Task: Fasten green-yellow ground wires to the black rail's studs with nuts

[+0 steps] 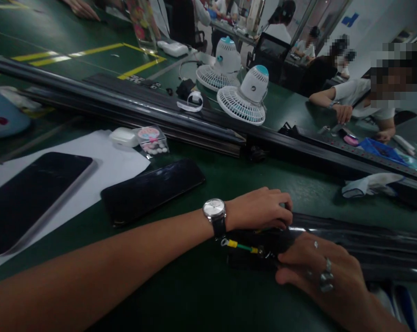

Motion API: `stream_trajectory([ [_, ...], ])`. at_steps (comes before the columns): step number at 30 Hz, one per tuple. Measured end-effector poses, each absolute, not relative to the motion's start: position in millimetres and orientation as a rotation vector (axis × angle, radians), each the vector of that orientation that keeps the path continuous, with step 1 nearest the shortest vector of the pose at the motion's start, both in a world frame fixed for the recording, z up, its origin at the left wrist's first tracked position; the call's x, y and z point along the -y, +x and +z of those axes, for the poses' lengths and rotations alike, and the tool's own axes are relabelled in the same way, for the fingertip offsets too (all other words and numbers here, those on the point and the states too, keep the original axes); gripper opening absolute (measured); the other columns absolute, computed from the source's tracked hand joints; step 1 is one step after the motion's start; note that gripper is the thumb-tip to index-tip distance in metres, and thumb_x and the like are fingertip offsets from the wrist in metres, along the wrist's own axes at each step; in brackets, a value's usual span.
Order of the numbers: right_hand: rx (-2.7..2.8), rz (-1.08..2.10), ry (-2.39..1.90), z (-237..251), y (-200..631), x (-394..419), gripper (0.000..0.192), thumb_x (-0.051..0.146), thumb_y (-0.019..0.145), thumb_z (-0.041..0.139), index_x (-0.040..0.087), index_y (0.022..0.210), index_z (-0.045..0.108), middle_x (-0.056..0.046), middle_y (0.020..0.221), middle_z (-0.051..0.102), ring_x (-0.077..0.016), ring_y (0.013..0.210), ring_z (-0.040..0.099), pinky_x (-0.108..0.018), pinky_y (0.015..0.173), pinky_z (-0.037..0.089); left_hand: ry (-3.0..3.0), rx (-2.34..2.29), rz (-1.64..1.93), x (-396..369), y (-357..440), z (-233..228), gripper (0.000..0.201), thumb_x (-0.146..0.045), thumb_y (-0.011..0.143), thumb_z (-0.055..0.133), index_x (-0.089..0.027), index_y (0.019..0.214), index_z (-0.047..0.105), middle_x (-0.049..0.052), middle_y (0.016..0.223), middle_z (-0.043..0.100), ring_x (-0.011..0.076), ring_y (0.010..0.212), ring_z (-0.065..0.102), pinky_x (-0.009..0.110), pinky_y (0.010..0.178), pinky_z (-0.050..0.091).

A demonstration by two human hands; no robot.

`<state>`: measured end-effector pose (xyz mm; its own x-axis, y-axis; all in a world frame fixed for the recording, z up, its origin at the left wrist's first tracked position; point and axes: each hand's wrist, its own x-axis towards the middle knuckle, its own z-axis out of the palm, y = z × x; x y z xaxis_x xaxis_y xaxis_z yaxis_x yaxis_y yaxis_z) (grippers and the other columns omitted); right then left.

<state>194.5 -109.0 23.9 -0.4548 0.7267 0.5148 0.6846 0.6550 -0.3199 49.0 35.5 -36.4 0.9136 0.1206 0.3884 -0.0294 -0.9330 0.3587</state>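
Note:
My left hand (263,208), with a watch (214,210) on its wrist, reaches over the near end of a dark bar-like part. Its fingers are curled, and what lies under them is hidden. My right hand (327,272), wearing rings, closes over the same dark part (384,244), thumb and fingers drawn together. Between the hands a short green wire (243,247) with yellow sleeves and a metal ring terminal sticks out leftward, joined to the dark part near my right fingertips. Glossy black lengths continue right beyond my right hand.
Left lie a large phone (32,203) on white paper (121,159), another black phone (153,191), a white case (124,137) and a small packet (153,140). Long black bars (132,108) cross behind. Two fans (244,97) and a glove (370,184) stand beyond; people sit behind.

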Motion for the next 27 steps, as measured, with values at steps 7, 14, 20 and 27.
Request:
stream_trajectory([
  [7, 2.312, 0.073, -1.086, 24.4, 192.2, 109.8, 0.019, 0.030, 0.104, 0.058, 0.020, 0.089, 0.065, 0.000, 0.070, 0.075, -0.0131, 0.059, 0.072, -0.023, 0.055, 0.056, 2.718, -0.072, 0.533, -36.1, 49.7, -35.6, 0.014, -0.030, 0.100, 0.062, -0.027, 0.107, 0.074, 0.005, 0.126, 0.063, 0.0199, 0.110, 0.060, 0.032, 0.084, 0.044],
  [14, 2.528, 0.246, -1.034, 42.5, 210.8, 107.3, 0.012, 0.016, 0.101, 0.057, 0.018, 0.107, 0.067, -0.002, 0.087, 0.077, -0.0170, 0.077, 0.075, -0.032, 0.071, 0.060, 2.722, -0.005, 0.488, -37.4, 47.0, -28.7, 0.028, -0.017, 0.100, 0.056, -0.030, 0.117, 0.073, 0.007, 0.137, 0.057, 0.0217, 0.117, 0.058, 0.034, 0.092, 0.046],
  [20, 2.375, 0.061, -1.148, 42.7, 205.1, 107.6, 0.026, 0.039, 0.103, 0.058, 0.021, 0.085, 0.065, -0.001, 0.068, 0.075, -0.0144, 0.059, 0.073, -0.024, 0.052, 0.055, 2.686, -0.026, 0.542, -34.2, 48.7, -30.5, 0.025, -0.022, 0.100, 0.057, -0.025, 0.119, 0.073, 0.009, 0.134, 0.059, 0.0227, 0.114, 0.060, 0.035, 0.094, 0.048],
  [27, 2.350, 0.066, -1.163, 33.3, 193.4, 110.8, 0.031, 0.042, 0.104, 0.055, 0.021, 0.083, 0.065, -0.001, 0.070, 0.077, -0.0140, 0.061, 0.074, -0.022, 0.053, 0.056, 2.705, -0.056, 0.627, -33.2, 52.3, -36.0, 0.014, -0.029, 0.098, 0.065, -0.027, 0.108, 0.074, 0.006, 0.127, 0.063, 0.0200, 0.108, 0.062, 0.032, 0.082, 0.047],
])
